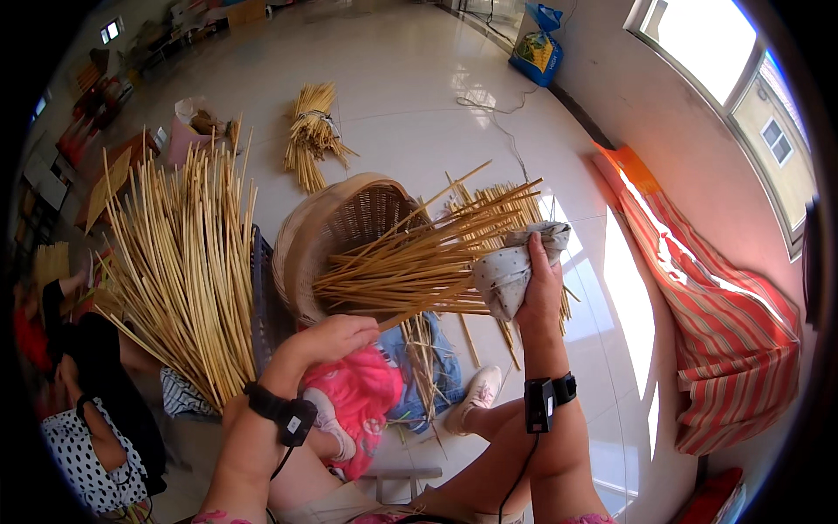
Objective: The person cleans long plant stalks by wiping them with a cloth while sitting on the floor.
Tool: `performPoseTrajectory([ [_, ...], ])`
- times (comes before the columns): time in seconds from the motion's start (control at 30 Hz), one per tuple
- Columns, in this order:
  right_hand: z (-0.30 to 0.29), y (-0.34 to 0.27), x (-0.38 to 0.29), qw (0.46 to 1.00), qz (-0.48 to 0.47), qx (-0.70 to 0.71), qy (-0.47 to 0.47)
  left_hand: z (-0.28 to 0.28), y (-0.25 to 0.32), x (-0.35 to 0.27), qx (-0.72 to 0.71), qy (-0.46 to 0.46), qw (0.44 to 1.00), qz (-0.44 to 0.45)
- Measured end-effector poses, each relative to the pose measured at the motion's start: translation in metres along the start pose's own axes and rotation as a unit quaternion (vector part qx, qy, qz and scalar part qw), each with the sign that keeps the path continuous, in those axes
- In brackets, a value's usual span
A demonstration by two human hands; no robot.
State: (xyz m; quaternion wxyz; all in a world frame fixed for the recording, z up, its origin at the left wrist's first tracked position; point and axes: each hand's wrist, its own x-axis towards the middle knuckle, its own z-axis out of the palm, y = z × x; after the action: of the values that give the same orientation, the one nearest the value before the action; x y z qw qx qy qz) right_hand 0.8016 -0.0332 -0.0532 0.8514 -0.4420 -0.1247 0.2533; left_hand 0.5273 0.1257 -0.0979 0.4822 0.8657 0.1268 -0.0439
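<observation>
My right hand [542, 295] grips a bunched pale spotted cloth [504, 278] near the right ends of a sheaf of straw-like stalks [406, 268]. The stalks lie across the mouth of a round wicker basket [294, 249], which tilts toward the right. Below the basket's rim, my left hand [344, 337] is palm down, its fingertips at the lowest stalks; whether it pinches one is hidden. Under that hand lie a pink cloth [357, 386] and blue denim fabric [419, 360], with thin straw scraps [422, 373] on the denim.
Tall stalks [190, 275] stand in a dark plastic crate [262, 288] at left. More stalks [504, 203] lie beyond the cloth. A tied bundle [314, 131] sits farther off. Striped fabric [713, 314] lines the right wall. Another person [98, 393] sits at far left.
</observation>
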Motion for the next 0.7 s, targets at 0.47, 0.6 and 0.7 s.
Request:
performPoseTrajectory([
  [0.47, 0.01, 0.015, -0.017, 0.998, 0.014, -0.062, -0.024, -0.026, 0.004, 0.021, 0.063, 0.447, 0.888, 0.089],
  [0.6, 0.019, 0.037, -0.035, 0.984, 0.123, -0.08, -0.098, -0.019, -0.001, 0.037, 0.173, 0.493, 0.845, 0.117],
  [0.7, 0.027, 0.056, -0.057, 0.945, 0.213, -0.153, -0.197, -0.003, -0.028, 0.045, 0.131, 0.449, 0.884, 0.017],
])
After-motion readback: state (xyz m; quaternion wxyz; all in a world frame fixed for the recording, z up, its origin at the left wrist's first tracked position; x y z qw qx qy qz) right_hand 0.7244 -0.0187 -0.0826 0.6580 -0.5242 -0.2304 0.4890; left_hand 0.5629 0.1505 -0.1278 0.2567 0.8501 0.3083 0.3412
